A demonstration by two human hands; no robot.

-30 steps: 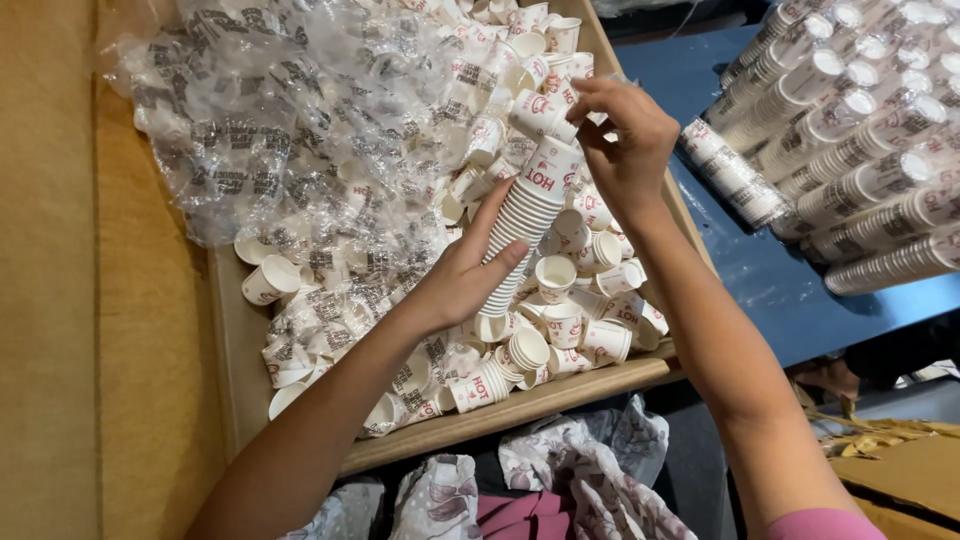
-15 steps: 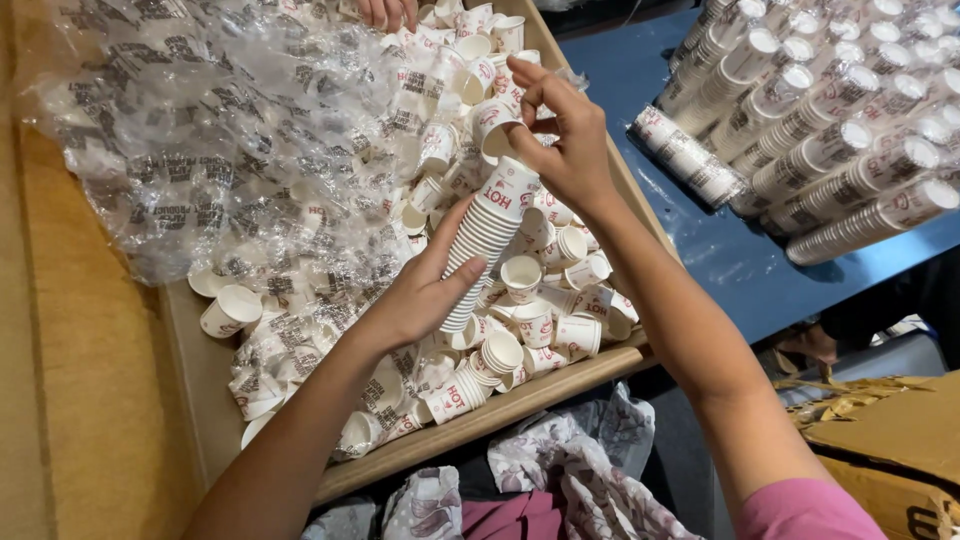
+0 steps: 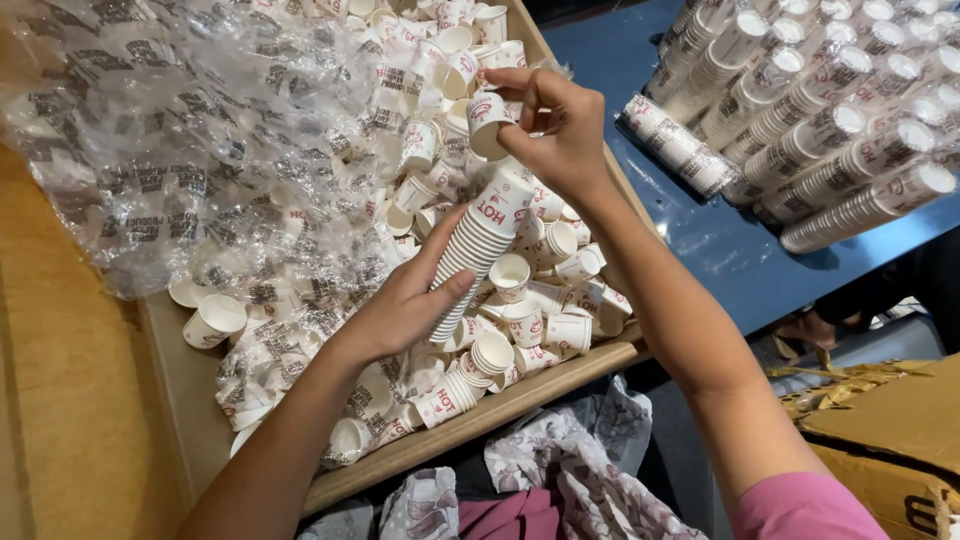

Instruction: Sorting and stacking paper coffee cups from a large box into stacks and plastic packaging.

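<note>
Wooden tray (image 3: pixel 560 385) holds loose white paper cups (image 3: pixel 520 300) with red print, plus crumpled clear plastic wrap (image 3: pixel 180 150) over its left half. Beside it, blue desk (image 3: pixel 700 230) carries sleeved cup stacks (image 3: pixel 820 120) lying in rows, touching each other.

A shallow cardboard tray (image 3: pixel 480 425) fills the middle of the scene, with loose white paper cups with red print (image 3: pixel 520 320) heaped in its right half and crumpled clear printed plastic wrap (image 3: pixel 190 150) lying over its left and far part. Above the cups, the left hand (image 3: pixel 400 305) grips a slanted stack of nested paper cups (image 3: pixel 480 250), and the right hand (image 3: pixel 555 125) holds a single paper cup (image 3: pixel 488 122) just beyond the stack's far end. To the right of the tray, long sleeves of stacked cups in plastic wrap (image 3: pixel 820 110) lie side by side on a blue table (image 3: pixel 720 250), while a brown cardboard box (image 3: pixel 890 440) sits at the near right.
</note>
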